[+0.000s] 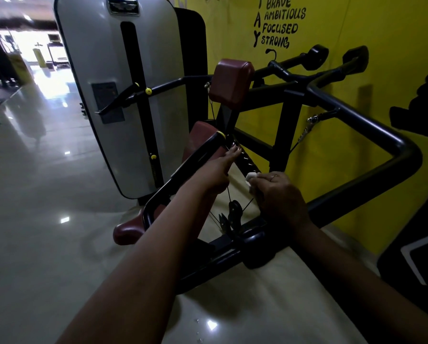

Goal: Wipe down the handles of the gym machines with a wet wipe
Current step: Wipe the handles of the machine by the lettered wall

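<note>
Gym machine, black frame with maroon pads [230,83], against yellow wall [382,33]; white weight-stack shroud [103,58] at far left. Left hand [216,171]: fingers extended, unclenched, tips touching the black handle [198,155] near its yellow end cap. Right hand [278,194]: closed around white wet wipe [250,177], just right of that handle, above the cable pulley [234,211].

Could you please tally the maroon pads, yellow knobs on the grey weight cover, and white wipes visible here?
Maroon pads: 3 (upper pad, middle pad, low seat)
Yellow knobs: 3 ()
White wipes: 1, the wipe in the right hand
Total: 7
</note>
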Demonstrator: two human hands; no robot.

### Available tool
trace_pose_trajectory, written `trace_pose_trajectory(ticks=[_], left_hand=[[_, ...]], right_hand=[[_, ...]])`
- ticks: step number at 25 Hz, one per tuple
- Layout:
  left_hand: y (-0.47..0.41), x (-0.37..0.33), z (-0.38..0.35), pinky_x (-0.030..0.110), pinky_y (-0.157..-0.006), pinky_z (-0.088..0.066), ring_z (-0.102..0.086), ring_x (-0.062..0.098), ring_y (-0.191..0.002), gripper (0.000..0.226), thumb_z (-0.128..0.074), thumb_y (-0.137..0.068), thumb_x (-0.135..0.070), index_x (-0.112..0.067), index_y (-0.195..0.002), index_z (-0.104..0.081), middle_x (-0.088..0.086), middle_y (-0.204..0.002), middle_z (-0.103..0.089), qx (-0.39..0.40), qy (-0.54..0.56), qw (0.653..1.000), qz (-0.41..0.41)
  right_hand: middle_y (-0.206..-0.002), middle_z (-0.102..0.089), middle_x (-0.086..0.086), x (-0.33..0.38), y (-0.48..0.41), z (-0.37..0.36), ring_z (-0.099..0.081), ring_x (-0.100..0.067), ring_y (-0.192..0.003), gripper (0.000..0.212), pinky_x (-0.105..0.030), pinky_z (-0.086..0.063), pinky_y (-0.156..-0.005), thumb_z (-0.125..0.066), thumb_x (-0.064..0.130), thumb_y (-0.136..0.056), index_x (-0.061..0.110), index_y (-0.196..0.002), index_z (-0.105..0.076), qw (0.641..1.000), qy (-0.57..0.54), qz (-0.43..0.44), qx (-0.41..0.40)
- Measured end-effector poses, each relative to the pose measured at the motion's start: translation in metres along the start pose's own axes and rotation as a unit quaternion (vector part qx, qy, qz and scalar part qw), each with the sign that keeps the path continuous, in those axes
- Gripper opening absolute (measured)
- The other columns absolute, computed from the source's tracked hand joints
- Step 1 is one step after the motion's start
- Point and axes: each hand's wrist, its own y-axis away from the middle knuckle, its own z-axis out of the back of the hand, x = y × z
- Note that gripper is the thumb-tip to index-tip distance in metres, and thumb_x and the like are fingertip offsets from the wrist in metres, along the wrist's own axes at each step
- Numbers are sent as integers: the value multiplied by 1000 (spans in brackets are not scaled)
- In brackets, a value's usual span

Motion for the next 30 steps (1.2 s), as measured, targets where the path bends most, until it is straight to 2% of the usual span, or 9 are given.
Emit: trace_pose_trajectory(ticks=[6, 9, 12, 15, 18, 20, 23, 27, 30], left_hand=[[-2, -7, -3, 7, -57, -35, -47, 24, -127, 90, -43, -82, 19, -27, -154, -13, -13, -161, -2, 5, -50, 999, 16], [-3, -4, -5, 19, -79, -44, -43, 24, -132, 91, -42, -80, 20, -28, -153, -14, -12, -161, -3, -7, -58, 998, 14], [-4, -1, -4, 23, -91, -40, -34, 17, -140, 93, -42, -79, 21, -28, -153, -15, -13, -161, -3, -6, -52, 999, 4], [-4, -2, -6, 16, -76, -37, -41, 18, -134, 93, -43, -80, 19, -30, -153, -12, -15, -160, 0, -1, -52, 999, 10], [-5, -1, -6, 17, -80, -40, -36, 14, -138, 93, -44, -80, 19, -30, -153, -13, -16, -160, -2, -7, -51, 999, 12], [-6, -1, -5, 19, -87, -42, -33, 13, -140, 94, -44, -79, 20, -30, -153, -14, -15, -160, -3, -8, -44, 999, 16], [-7, -2, -7, 21, -82, -44, -42, 14, -133, 94, -44, -79, 19, -31, -153, -14, -18, -160, -2, -10, -48, 999, 22], [-8, 0, -7, 30, -94, -48, -40, 15, -135, 97, -43, -76, 21, -31, -153, -14, -18, -160, -2, -9, -50, 999, 15], [-8, 0, -7, 27, -86, -50, -43, 15, -133, 97, -43, -76, 21, -31, -153, -14, -19, -160, -1, -7, -54, 998, 18]], right_hand=[[-82, -72, -15, -13, -42, -10, -63, -22, -63, 23, -21, -36, -51, -56, 19, -96, 4, -98, -74, 986, -95, -137, 2], [-80, -75, -8, -16, -16, 1, -63, -16, -58, 16, -5, -31, -54, -64, 17, -88, 10, -95, -77, 986, -103, -123, -41], [-98, -75, -5, -14, -25, -10, -71, -19, -81, 23, -15, -44, -75, -67, 17, -80, 13, -101, -76, 994, -105, -10, -11], [-85, -75, -6, -16, -51, -17, -66, -10, -69, 19, -3, -38, -62, -64, 25, -90, 13, -96, -77, 979, -177, -105, -9], [-43, -43, -2, -28, -38, -11, -37, -11, -41, 53, -22, -24, -43, -58, 37, -94, 15, -47, -50, 941, -196, -274, 37], [-41, -35, 0, -32, -34, -11, -31, -12, -39, 56, -23, -22, -44, -59, 33, -92, 15, -43, -38, 926, -203, -315, 44], [-50, -56, -12, -23, -52, -18, -48, -20, -45, 43, -29, -35, -50, -59, 28, -92, 4, -57, -62, 935, -207, -285, 43], [-71, -72, -13, -33, -57, -15, -71, -26, -66, 27, -35, -57, -70, -56, 23, -92, 3, -79, -69, 757, -432, -448, 201], [-84, -69, -11, -43, -46, -17, -66, -29, -76, 21, -37, -54, -76, -55, 22, -86, 7, -72, -61, 776, -338, -474, 241]])
